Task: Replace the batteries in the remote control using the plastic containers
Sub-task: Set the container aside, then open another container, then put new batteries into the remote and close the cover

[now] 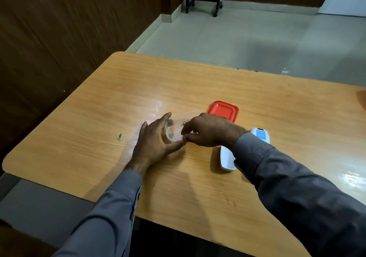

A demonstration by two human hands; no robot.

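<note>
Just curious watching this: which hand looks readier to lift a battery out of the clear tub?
Probably the right hand: its fingers curl over the open clear tub, above the battery. The left hand only steadies its side.

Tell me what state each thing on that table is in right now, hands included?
clear container: open, lid off, batteries inside.
red lid: lying flat on the table behind the container.
remote control: lying on the table, partly hidden by the right sleeve.
left hand: fingers straight, cupped against the container's side.
right hand: fingers curled over the container; grip unclear.
</note>
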